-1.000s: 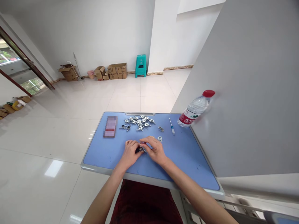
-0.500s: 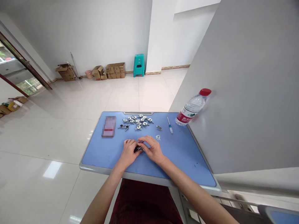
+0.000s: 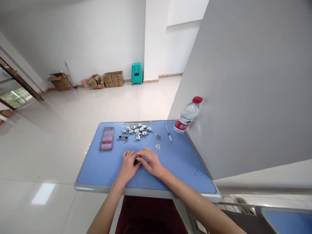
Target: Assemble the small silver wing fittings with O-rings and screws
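Observation:
Near the front of the blue desk (image 3: 175,172), both my hands meet around a small dark part with some metal on it (image 3: 136,161). My left hand (image 3: 128,164) is closed on its left side. Over the right side of the same part, my right hand (image 3: 151,162) has thumb and fingers pinched together. Fingers cover most of the part, so its kind cannot be made out. Ahead of my hands lies a pile of small metal fittings (image 3: 137,131), with dark-centred fittings (image 3: 123,138) to its left. A flat metal plate (image 3: 158,147) and a small metal clip-like piece (image 3: 158,136) lie to the right.
A screwdriver (image 3: 169,134) with a clear-blue handle lies at the back right, beside a red-capped water bottle (image 3: 187,115). At the left is a blurred-out rectangular object (image 3: 106,139). A grey panel (image 3: 234,97) borders the desk's right side. Cardboard boxes (image 3: 113,79) and teal stools (image 3: 136,74) stand by the wall.
The whole view has shifted, so the desk sits a little further left and lower. My hands stay together around the dark part, with only slight finger movement.

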Action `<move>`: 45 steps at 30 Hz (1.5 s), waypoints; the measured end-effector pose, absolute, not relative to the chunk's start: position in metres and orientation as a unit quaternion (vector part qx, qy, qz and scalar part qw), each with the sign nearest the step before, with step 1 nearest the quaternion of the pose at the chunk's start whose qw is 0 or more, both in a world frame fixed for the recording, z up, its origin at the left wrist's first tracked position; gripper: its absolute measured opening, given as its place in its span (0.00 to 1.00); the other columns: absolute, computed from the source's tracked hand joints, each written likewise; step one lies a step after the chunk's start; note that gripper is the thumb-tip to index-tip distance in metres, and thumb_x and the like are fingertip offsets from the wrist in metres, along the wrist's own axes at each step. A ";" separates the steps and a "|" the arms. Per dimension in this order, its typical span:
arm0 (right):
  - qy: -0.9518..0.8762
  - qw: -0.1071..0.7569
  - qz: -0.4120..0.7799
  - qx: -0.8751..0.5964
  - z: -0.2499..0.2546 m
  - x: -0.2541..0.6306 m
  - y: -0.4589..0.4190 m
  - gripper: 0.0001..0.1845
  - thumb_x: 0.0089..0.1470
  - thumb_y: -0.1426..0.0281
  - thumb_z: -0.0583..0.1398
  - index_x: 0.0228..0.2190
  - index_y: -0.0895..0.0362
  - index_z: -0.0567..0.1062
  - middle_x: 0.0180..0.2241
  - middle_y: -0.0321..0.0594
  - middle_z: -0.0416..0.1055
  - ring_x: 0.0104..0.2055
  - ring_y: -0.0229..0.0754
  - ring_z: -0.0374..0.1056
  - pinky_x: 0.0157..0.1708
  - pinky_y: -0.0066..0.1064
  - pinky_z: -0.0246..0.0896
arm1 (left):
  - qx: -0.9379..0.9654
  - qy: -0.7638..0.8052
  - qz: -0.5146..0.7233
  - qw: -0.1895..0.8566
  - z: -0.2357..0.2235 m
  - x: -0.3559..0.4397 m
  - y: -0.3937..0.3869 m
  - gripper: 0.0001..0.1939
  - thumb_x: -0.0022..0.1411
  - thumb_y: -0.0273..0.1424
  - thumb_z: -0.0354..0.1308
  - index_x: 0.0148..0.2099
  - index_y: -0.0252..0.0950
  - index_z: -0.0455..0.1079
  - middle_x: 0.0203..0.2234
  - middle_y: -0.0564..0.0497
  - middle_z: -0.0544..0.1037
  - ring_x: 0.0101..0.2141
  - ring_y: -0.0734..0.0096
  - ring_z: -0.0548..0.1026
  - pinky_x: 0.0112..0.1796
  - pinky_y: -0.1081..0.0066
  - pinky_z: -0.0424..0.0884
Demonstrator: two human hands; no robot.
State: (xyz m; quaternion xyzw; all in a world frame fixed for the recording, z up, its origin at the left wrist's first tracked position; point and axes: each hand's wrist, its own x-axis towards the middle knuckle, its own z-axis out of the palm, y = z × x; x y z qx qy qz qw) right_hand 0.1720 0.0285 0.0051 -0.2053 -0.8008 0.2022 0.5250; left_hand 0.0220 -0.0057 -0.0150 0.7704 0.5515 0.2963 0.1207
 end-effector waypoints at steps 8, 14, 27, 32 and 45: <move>-0.848 0.499 0.111 -0.142 0.011 0.174 0.028 0.16 0.63 0.76 0.47 0.47 0.55 0.69 0.35 0.43 0.75 0.33 0.41 0.67 0.32 0.32 0.64 | 0.774 0.553 0.283 0.126 -0.024 0.019 0.000 0.07 0.61 0.23 0.52 0.37 0.39 0.68 0.32 0.51 0.74 0.37 0.62 0.71 0.45 0.57 0.64; -0.882 0.449 0.030 -0.137 0.012 0.178 0.023 0.17 0.61 0.76 0.49 0.49 0.56 0.67 0.37 0.43 0.75 0.34 0.41 0.67 0.30 0.31 0.64 | 0.788 0.556 0.245 0.097 -0.028 0.019 0.002 0.10 0.62 0.24 0.50 0.38 0.41 0.71 0.33 0.51 0.75 0.37 0.62 0.71 0.45 0.58 0.63; -0.816 0.516 0.153 -0.209 0.003 0.177 0.034 0.17 0.64 0.75 0.49 0.53 0.54 0.67 0.34 0.42 0.75 0.33 0.41 0.68 0.35 0.34 0.66 | 0.770 0.553 0.292 0.124 -0.012 0.023 -0.003 0.08 0.60 0.26 0.56 0.43 0.40 0.68 0.37 0.50 0.75 0.40 0.60 0.72 0.47 0.55 0.64; -0.803 0.518 0.191 -0.227 0.001 0.179 0.034 0.18 0.65 0.75 0.49 0.53 0.53 0.66 0.35 0.42 0.75 0.35 0.42 0.69 0.37 0.36 0.66 | 0.774 0.554 0.286 0.114 -0.012 0.022 -0.004 0.03 0.59 0.26 0.57 0.37 0.40 0.67 0.33 0.51 0.74 0.39 0.62 0.71 0.46 0.58 0.64; -0.798 0.527 0.173 -0.233 0.002 0.179 0.034 0.09 0.64 0.72 0.53 0.44 0.54 0.72 0.29 0.38 0.74 0.30 0.40 0.66 0.33 0.33 0.63 | 0.776 0.546 0.287 0.130 -0.008 0.022 -0.007 0.02 0.63 0.28 0.58 0.39 0.40 0.69 0.35 0.52 0.75 0.40 0.63 0.71 0.47 0.58 0.64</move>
